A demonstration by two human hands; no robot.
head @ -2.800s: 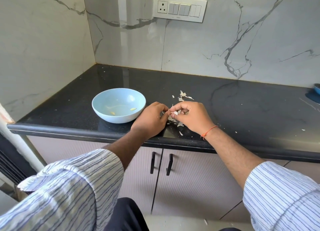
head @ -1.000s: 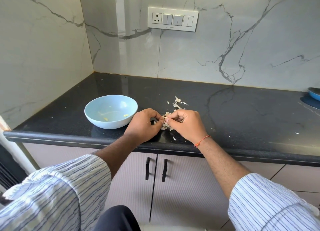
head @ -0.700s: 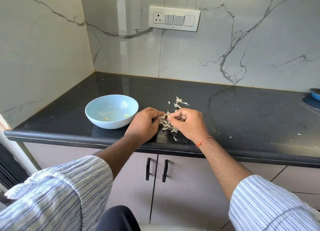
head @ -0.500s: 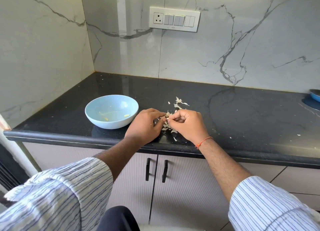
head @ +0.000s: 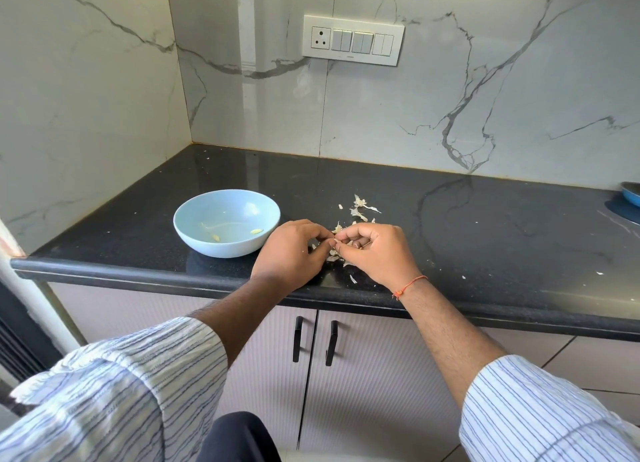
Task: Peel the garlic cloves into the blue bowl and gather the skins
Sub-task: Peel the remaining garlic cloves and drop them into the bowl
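A light blue bowl (head: 227,222) sits on the black counter (head: 485,226) with two small peeled garlic cloves (head: 257,231) inside. Just right of it my left hand (head: 289,250) and my right hand (head: 377,250) meet fingertip to fingertip, pinching a small garlic clove (head: 335,242) that is mostly hidden by the fingers. Pale garlic skins (head: 360,207) lie scattered on the counter behind and under my hands.
A few skin flecks (head: 356,280) lie near the counter's front edge and further right. A blue dish (head: 632,198) shows at the far right edge. Marble walls close off the left and back; a switch panel (head: 353,41) hangs on the back wall.
Both hands stay together over the skin pile, fingers working slightly. The view has shifted a little. The bowl and its contents are unchanged.
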